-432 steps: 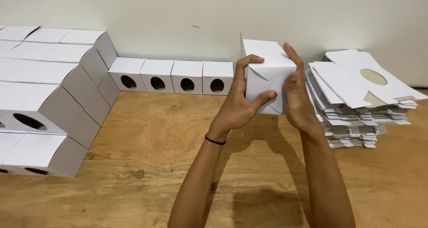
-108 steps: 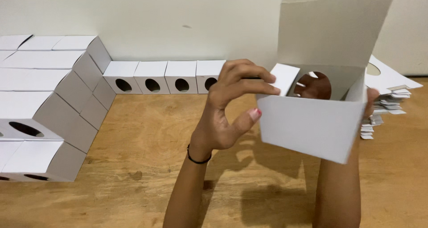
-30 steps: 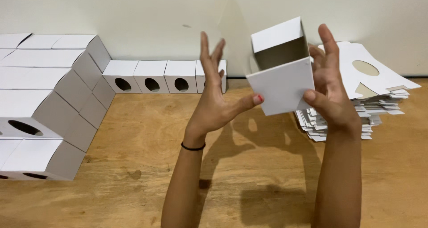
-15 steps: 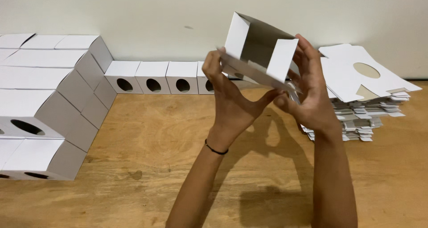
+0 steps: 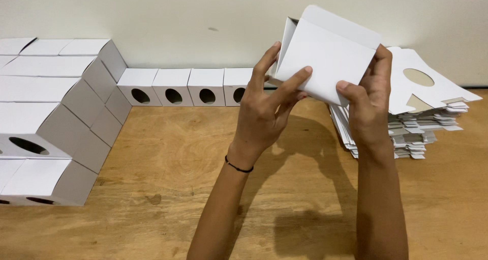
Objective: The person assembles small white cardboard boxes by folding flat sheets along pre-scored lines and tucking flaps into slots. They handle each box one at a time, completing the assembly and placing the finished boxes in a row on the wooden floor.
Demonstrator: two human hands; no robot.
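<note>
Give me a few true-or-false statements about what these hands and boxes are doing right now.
1. Both hands hold a white box in the air. True.
2. The left hand wears a black wristband. True.
3. The stack of flat cardboard blanks lies at the left. False: it lies at the right, behind the right hand.
4. The row of folded boxes by the wall has square holes. False: the holes are oval.

bare tabletop [image 5: 203, 153] centre, boxes [image 5: 61, 112] left, stack [image 5: 412, 122] right

Head view, downward, near wooden table [image 5: 168, 153]
</note>
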